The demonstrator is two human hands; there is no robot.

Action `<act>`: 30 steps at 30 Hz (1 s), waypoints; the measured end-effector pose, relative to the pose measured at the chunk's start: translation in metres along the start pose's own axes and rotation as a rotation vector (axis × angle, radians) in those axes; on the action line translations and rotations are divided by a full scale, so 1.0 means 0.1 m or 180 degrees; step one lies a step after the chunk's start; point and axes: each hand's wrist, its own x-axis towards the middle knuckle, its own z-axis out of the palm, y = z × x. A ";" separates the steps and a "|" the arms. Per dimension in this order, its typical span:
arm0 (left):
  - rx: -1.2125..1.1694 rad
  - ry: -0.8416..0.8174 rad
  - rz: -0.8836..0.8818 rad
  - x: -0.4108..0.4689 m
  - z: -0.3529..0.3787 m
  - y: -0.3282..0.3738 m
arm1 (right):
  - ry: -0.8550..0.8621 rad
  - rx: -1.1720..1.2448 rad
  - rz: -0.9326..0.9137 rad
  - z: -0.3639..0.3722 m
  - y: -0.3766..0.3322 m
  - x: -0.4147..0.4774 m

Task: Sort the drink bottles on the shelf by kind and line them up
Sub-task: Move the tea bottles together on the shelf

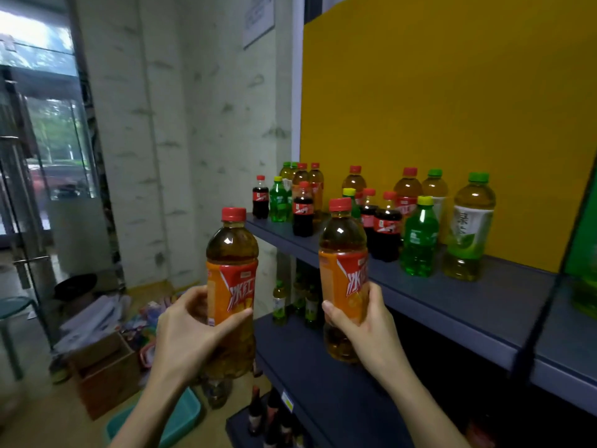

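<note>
My left hand (189,331) grips an iced-tea bottle (232,279) with a red cap and orange label, held upright left of the shelf. My right hand (365,324) grips a second, matching iced-tea bottle (343,263) in front of the upper shelf board (468,305). Mixed bottles stand on that shelf: small cola bottles (386,231), green soda bottles (419,237), a green-tea bottle with a green cap (468,227), and more red-capped tea bottles (407,192) toward the back.
A yellow back panel (452,92) closes the shelf behind the bottles. On the lower shelf (323,376) stand a few green-tea bottles (279,302). Left on the floor are a cardboard box (106,373), a teal bin (181,418) and a stool (13,308).
</note>
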 end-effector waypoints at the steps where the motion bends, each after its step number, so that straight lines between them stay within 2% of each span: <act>1: -0.0003 0.0007 0.0003 0.17 0.00 -0.08 | 0.0001 -0.0001 -0.0002 0.11 0.04 0.17; 13: -0.0037 -0.0068 0.0248 2.00 0.08 -0.70 | 0.0290 -0.0101 -0.0043 1.07 0.36 1.85; 17: -0.0185 -0.0257 0.0302 2.58 0.14 -0.97 | 0.0467 -0.0171 0.0029 1.31 0.45 2.23; 30: -0.0721 -0.1593 0.0748 4.42 0.91 -1.47 | 0.2082 -0.0903 0.0120 1.68 0.58 3.12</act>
